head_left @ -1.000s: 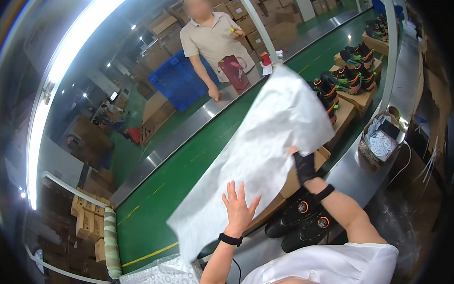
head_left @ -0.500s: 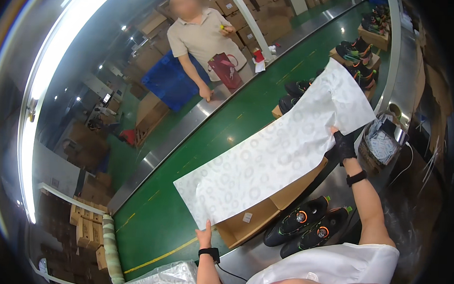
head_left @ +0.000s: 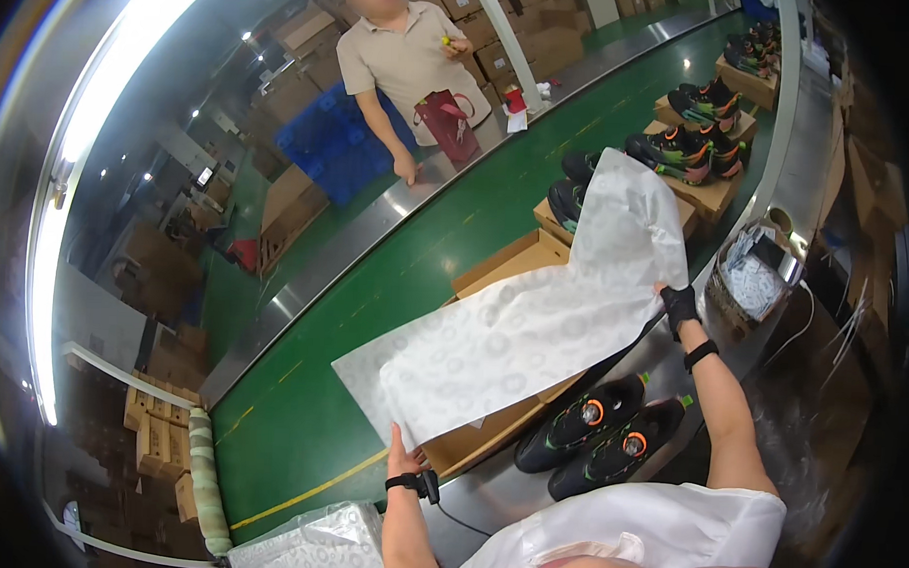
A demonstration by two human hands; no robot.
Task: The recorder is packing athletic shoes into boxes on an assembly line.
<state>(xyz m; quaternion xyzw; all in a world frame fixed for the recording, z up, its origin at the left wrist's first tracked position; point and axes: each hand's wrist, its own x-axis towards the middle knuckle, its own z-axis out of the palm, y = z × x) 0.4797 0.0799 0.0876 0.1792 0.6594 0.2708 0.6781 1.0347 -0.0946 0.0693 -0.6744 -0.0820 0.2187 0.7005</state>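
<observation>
A worker stretched a large sheet of white patterned tissue paper between both hands above an open cardboard shoebox at a packing line. The left hand, wrist strapped with a small black device, was closed in a pinch on the sheet's near lower corner, thumb and fingers pressed flat against the paper. The right hand, in a dark fingerless glove, gripped the far edge with its fingers curled shut around it, and above that grip the paper stood up in a loose fold.

The sheet looked very light and limp, thin enough to sag between the two grips and likely to tear or crease if pulled hard; corners and edges seemed the sensible places to hold it, with a gentle, even tension. It hung spread between the hands, covering most of the box beneath it.

Just below the right forearm, a pair of black sneakers with orange dials lay side by side on the metal worktop, close to the box's near side. Beyond the right hand sat a basket of small white packets. More boxed shoes rode the green conveyor belt farther off, well apart from both hands, where another person stood on the belt's opposite side.
</observation>
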